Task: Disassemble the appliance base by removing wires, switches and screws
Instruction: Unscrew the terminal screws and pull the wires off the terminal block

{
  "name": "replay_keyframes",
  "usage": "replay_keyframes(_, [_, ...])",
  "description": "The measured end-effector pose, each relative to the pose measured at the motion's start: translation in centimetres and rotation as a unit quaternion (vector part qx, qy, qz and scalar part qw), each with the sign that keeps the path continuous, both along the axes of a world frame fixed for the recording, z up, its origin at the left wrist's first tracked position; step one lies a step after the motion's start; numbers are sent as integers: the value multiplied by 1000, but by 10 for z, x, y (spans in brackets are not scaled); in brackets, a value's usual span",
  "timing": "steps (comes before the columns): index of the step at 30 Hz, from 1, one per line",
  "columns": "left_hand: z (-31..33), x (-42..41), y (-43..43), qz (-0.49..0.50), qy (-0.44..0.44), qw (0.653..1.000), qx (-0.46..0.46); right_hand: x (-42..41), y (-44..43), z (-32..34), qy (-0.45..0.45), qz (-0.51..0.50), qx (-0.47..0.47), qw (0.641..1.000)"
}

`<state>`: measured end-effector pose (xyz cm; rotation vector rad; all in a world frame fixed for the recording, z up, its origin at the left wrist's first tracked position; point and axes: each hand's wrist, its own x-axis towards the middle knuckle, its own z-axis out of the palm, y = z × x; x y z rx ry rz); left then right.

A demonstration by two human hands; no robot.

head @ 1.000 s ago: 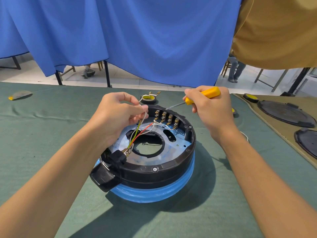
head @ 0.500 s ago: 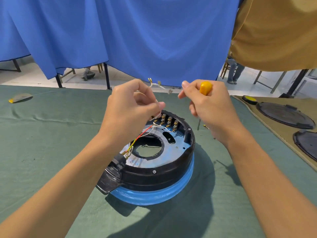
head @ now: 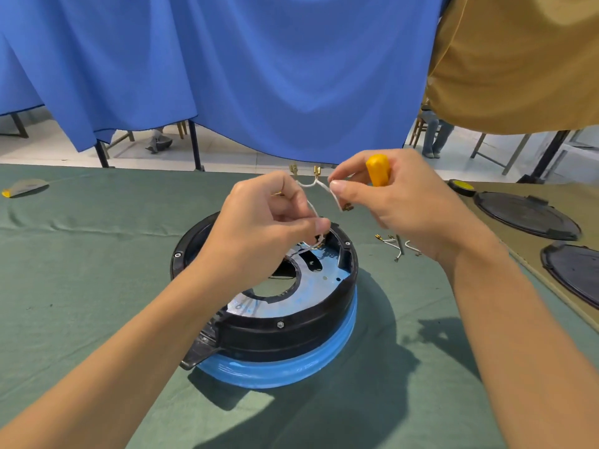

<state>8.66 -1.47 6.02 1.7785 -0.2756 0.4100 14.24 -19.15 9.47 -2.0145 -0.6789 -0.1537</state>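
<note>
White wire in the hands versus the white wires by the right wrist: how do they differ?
The held wire is raised above the base, pinched by the left hand and right hand; the loose wires lie on the cloth, untouched. The held wire trails down toward the base; the loose wires sit apart from it. Both are white, brass-tipped.

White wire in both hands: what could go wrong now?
The white wire is pinched by the left hand and right hand and seems to run into the appliance base; a hard tug might snap it or jerk the base. The right hand also grips the screwdriver, so it could slip. The loose wires by that wrist might get swept away.
</note>
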Motion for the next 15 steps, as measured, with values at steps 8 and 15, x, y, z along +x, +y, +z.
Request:
replay_keyframes(8, [-11,-1,-9,16,-21,999,43,14,-21,0,152,56,92,983])
replay_keyframes(15, [-26,0,-16,45,12,930,364,40,-82,-11,177,-104,-66,976])
